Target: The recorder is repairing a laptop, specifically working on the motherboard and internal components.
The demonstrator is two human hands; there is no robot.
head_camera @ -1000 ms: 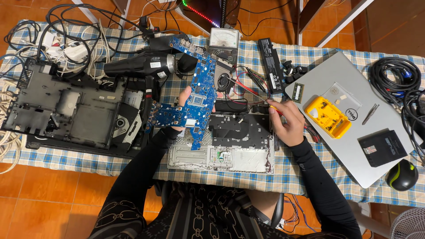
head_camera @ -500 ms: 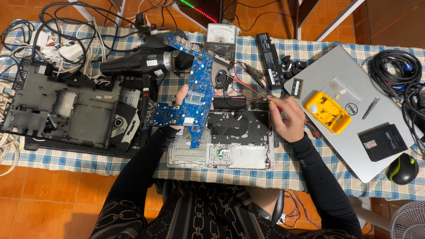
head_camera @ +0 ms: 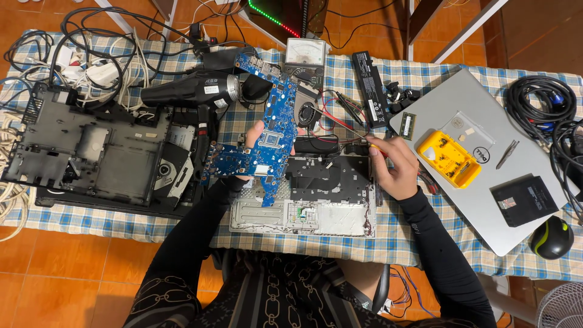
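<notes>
Checked cloth is covering the desk (head_camera: 73, 215), which is filling most of the frame. Black plastic laptop base (head_camera: 91, 155) is lying at the left, and a silver closed laptop (head_camera: 486, 200) is lying at the right with a yellow case (head_camera: 448, 159) resting on it. Just below centre, an opened keyboard frame (head_camera: 322, 194) is sitting flat on the cloth. Above its left end, the left hand (head_camera: 255, 143) is holding a blue circuit board (head_camera: 267, 130) upright and tilted, fingers wrapped behind it and thumb closing on its edge. The right hand (head_camera: 398, 167), at centre right, is curling shut around a screwdriver (head_camera: 358, 141), whose thin shaft is pointing up-left toward a small fan (head_camera: 308, 114).
</notes>
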